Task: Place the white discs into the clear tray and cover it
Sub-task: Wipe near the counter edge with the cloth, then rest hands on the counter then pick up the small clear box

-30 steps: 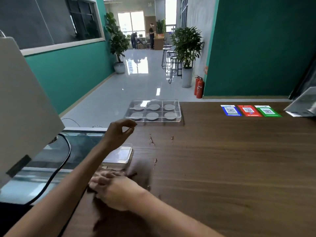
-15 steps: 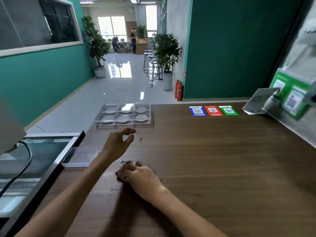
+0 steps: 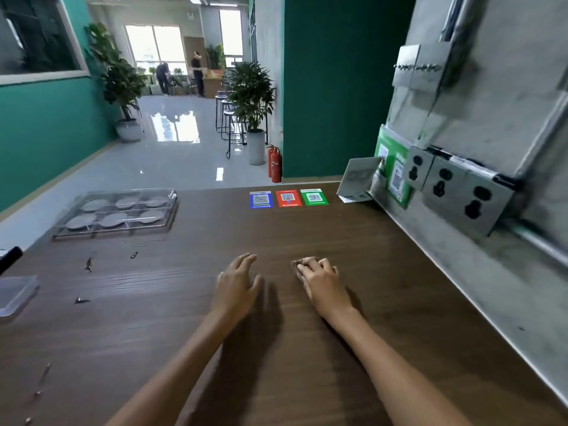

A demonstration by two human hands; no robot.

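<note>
The clear tray (image 3: 172, 207) sits at the far left of the wooden table (image 3: 353, 272), with several white discs (image 3: 111, 219) lying in its compartments under a clear lid. Both my hands rest palm down on the table's middle, well to the right of the tray. My left hand (image 3: 236, 282) has relaxed, spread fingers and holds nothing. My right hand (image 3: 319, 278) lies beside it with fingers loosely bent on the wood, and nothing shows in it.
A small clear box (image 3: 15, 293) lies at the left edge. Blue, red and green QR stickers (image 3: 289, 198) mark the far edge. A grey wall with metal sockets (image 3: 445, 182) and a white card (image 3: 358, 179) borders the right side. Small dark scraps (image 3: 89, 264) dot the left part.
The view has swung right, so the tray now sits far left. My left hand has dropped from a raised pinch down flat onto the table. Both hands now lie side by side.
</note>
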